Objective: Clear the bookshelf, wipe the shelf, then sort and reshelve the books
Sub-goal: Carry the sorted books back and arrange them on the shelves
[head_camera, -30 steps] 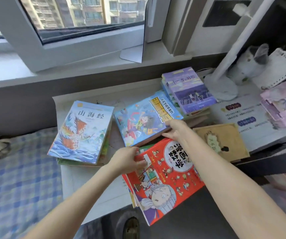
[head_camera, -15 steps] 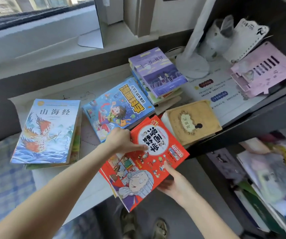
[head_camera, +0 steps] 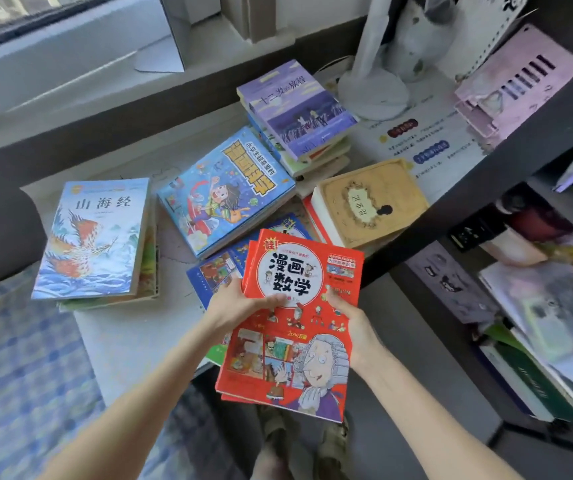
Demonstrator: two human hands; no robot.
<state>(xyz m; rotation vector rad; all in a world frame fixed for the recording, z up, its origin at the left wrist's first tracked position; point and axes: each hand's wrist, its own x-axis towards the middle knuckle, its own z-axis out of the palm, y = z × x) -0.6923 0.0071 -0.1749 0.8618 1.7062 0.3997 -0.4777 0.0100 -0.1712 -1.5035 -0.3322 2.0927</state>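
Two red comic maths books [head_camera: 299, 327], one on top of the other, are lifted off the desk and held upright in front of me. My left hand [head_camera: 240, 303] grips their left edge, thumb across the cover. My right hand [head_camera: 349, 317] grips their right edge. Under them a blue comic book [head_camera: 222, 271] lies flat on the desk. Further back are a light-blue cartoon book [head_camera: 222, 192], a phoenix-cover book [head_camera: 94, 237] on a small pile at the left, a purple book [head_camera: 299, 109] topping a stack, and a tan book [head_camera: 371, 199].
The white desk [head_camera: 129, 337] juts out beside a blue checked bed cover [head_camera: 18, 375]. A dark bookshelf [head_camera: 479, 181] stands at the right, its lower shelf holding several leaning books [head_camera: 548, 320]. A white lamp base [head_camera: 375, 91] and a pink board [head_camera: 517, 81] sit at the back.
Both hands have taken the red books by their edges and raised them off the desk towards me, uncovering the blue comic book. The camera has swung right and down.
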